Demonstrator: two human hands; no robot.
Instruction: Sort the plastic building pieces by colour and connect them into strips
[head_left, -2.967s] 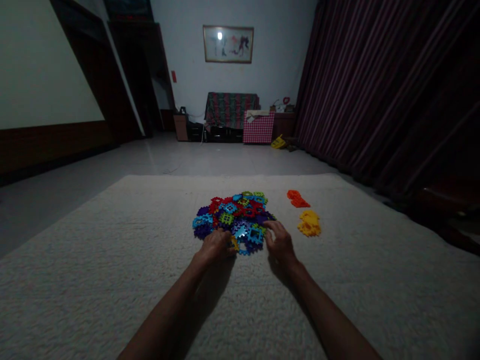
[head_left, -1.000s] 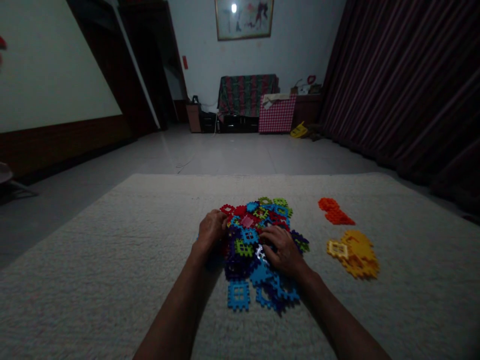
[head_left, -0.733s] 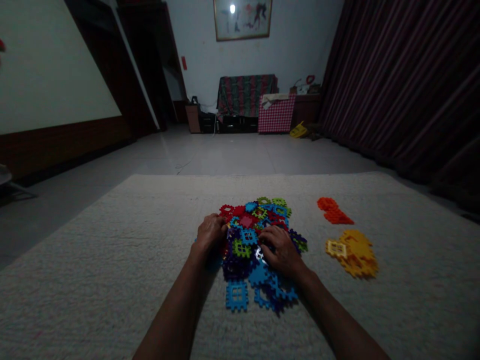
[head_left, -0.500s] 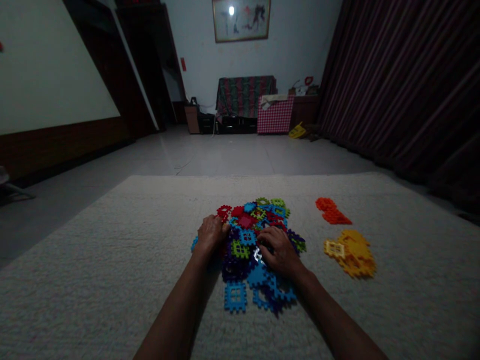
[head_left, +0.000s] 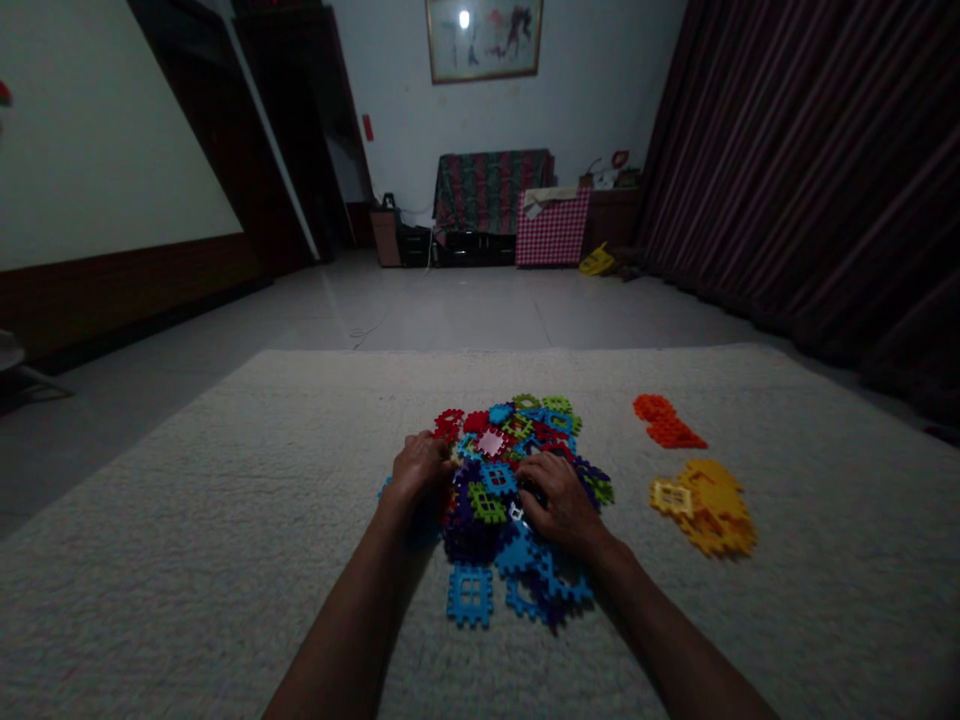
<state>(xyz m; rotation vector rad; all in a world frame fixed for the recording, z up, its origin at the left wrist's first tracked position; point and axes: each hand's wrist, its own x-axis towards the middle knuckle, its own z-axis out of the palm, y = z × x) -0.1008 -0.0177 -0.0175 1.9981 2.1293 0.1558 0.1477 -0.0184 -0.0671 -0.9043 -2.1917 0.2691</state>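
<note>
A heap of flat, toothed plastic tiles (head_left: 504,440) in red, blue, green and purple lies on a pale shaggy rug (head_left: 225,520). My left hand (head_left: 418,468) rests on the heap's left edge with its fingers curled down into the tiles. My right hand (head_left: 559,500) lies on the heap's right side, fingers bent over the pieces. What either hand grips is hidden in the dim light. A blue square tile (head_left: 470,595) lies at the near edge of the heap between my forearms.
To the right on the rug sit a small group of orange tiles (head_left: 666,422) and a nearer group of yellow tiles (head_left: 709,505). Beyond the rug is bare floor, a covered sofa (head_left: 491,190), a checked box (head_left: 551,228) and dark curtains (head_left: 810,170) along the right.
Over three seconds the view came nearer and the heap spread toward me. In the last second my left hand slid slightly back along the heap's left edge; the right barely moved.
</note>
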